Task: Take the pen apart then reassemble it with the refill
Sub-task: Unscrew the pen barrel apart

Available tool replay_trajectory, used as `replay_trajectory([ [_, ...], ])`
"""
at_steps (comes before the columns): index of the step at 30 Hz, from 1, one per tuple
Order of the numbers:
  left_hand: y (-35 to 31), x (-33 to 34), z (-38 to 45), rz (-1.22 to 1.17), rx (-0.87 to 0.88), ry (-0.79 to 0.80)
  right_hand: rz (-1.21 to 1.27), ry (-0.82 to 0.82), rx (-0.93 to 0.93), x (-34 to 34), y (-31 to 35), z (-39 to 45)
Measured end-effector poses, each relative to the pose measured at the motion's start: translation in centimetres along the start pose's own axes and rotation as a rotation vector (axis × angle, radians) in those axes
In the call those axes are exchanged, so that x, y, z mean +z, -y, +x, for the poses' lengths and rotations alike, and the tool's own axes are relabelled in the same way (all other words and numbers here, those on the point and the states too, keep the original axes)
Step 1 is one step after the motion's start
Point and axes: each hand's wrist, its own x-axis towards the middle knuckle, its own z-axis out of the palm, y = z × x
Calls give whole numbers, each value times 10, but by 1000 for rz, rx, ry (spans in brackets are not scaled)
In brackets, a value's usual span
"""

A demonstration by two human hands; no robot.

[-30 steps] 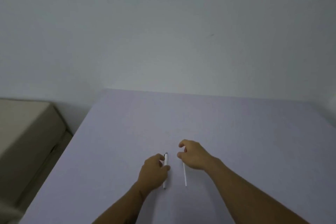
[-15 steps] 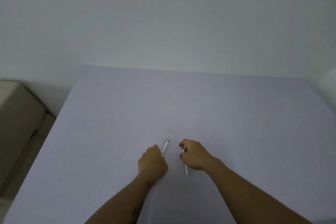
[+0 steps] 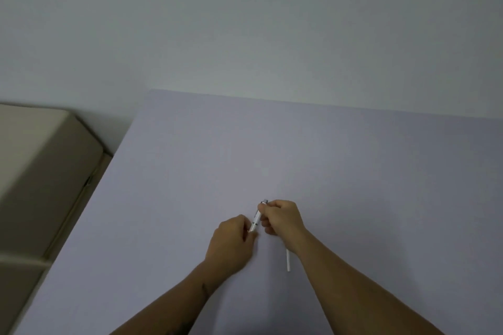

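A white pen (image 3: pixel 257 217) with a grey tip is held tilted just above the lavender table (image 3: pixel 353 171), tip pointing away from me. My left hand (image 3: pixel 231 245) grips its near end and my right hand (image 3: pixel 281 219) grips its far end near the tip. A thin white refill (image 3: pixel 288 260) lies on the table under my right wrist, only its near part showing.
A beige cushioned piece of furniture (image 3: pixel 40 171) stands to the left of the table, below its level. A pale wall (image 3: pixel 245 22) rises behind the table's far edge.
My right hand left the refill on the table and moved left onto the pen's far end. My left hand lifted the pen slightly. The camera view shifted.
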Motion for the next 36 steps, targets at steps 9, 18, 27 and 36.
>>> replay_trajectory([
  [9, 4, 2, 1, 1, -91, 25, -188, -126, -40, -12, 13, 37],
  [18, 12, 3, -4, -100, -220, -17, -720, -102, -87, -4, 21, 54],
  [27, 9, -7, -2, -247, -255, -62, -825, -112, -152, 0, 26, 44],
  [36, -10, -17, 3, -267, -130, -115, -170, 134, -12, 5, 18, -5],
])
